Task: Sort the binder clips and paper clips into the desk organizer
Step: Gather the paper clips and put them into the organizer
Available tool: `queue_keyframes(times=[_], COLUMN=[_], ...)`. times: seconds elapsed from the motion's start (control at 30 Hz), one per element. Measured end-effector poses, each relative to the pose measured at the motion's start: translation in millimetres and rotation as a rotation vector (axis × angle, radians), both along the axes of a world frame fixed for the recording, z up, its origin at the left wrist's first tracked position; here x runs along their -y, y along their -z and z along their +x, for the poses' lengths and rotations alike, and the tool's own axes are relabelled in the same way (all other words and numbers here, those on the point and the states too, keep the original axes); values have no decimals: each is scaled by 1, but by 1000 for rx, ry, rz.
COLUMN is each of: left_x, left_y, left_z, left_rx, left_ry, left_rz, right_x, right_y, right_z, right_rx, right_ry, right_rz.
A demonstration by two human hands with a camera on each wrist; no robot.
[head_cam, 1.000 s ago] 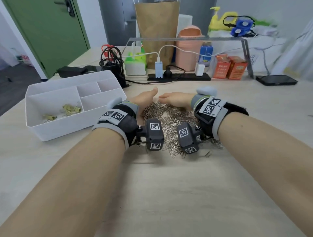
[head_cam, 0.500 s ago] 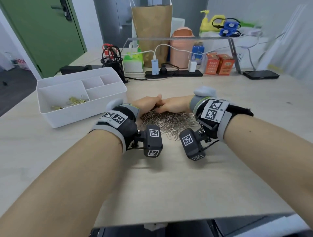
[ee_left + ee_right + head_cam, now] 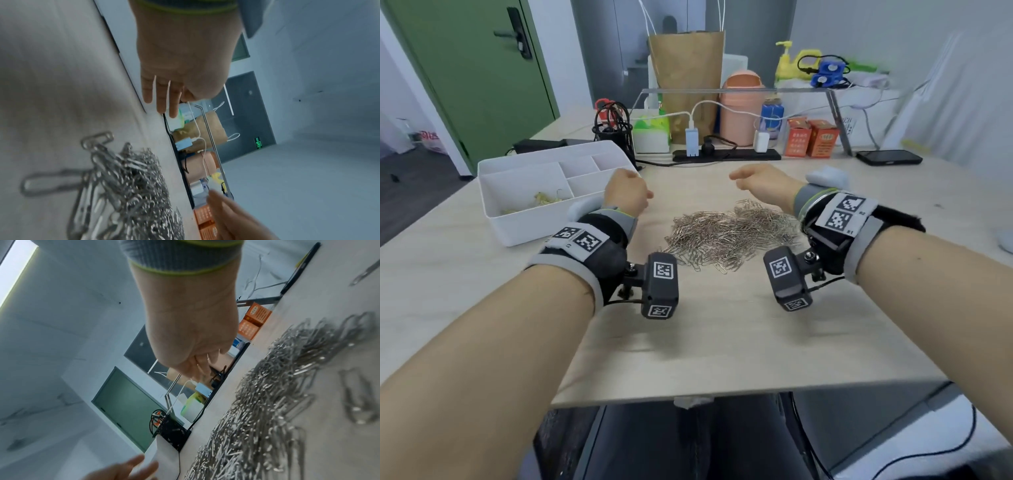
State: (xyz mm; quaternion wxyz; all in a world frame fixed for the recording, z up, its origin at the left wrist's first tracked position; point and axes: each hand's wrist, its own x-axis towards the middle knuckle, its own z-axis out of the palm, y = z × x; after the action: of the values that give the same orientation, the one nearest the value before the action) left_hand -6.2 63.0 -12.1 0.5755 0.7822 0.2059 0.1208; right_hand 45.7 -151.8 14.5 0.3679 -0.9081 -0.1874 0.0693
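A: What are the fingers doing?

B: The left hand (image 3: 626, 196) hangs above the worktop (image 3: 722, 342) with its fingers (image 3: 162, 97) fairly straight, nothing plainly between them. The right hand (image 3: 763, 183) has its fingers (image 3: 197, 368) curled inward; whether they pinch anything, I cannot tell (both wrist views are blurred).

A: And the paper clips?

B: One heap of silver paper clips (image 3: 729, 236) lies mid-worktop between the two wrists, touched by neither hand. There are far too many to count, with a few strays at its near fringe.

A: The organizer?

B: One white desk organizer (image 3: 517, 222) sits toward the worktop's left edge, just beside the left hand. I count four compartments: one large, three small. Some gold binder clips (image 3: 544, 198) lie in the large one, their number unclear.

A: Beyond that?

B: Along the far edge: one black power strip (image 3: 726, 156), two orange boxes (image 3: 811, 137), one phone (image 3: 888, 157).
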Motion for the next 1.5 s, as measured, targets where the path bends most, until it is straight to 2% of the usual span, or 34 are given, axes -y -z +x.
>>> queue_keyframes(times=[0.13,0.2,0.3,0.43,0.57,0.73,0.9,1.0,1.1,1.17,1.33,1.5], left_x=[-18,-16,-11,0,14,21,23,23,29,33,38,45], left_y=[8,7,7,6,-1,-3,0,1,6,6,13,24], left_z=[-2,-1,2,5,9,16,16,14,12,10,9,18], left_rx=[-112,-166,-171,-187,-193,-214,-241,-163,-9,-33,-212,-207], left_ry=[-161,-201,-196,-125,-82,-36,-72,-56,90,177,196,143], left_rz=[233,366,467,499,500,507,554,488,239,209,225,127], right_x=[18,29,42,59,72,89,91,79,67,58,34,18], right_y=[8,11,14,17,14,18,39,42,39,38,36,38], right_z=[0,1,3,6,7,9,-1,-2,3,7,6,21], right_rx=[25,26,13,28,-58,-123,-235,-231,-216,-208,-197,-201], right_ry=[157,199,268,384,408,524,484,435,393,370,245,177], right_rz=[97,99,126,170,156,199,127,93,50,42,3,-67])
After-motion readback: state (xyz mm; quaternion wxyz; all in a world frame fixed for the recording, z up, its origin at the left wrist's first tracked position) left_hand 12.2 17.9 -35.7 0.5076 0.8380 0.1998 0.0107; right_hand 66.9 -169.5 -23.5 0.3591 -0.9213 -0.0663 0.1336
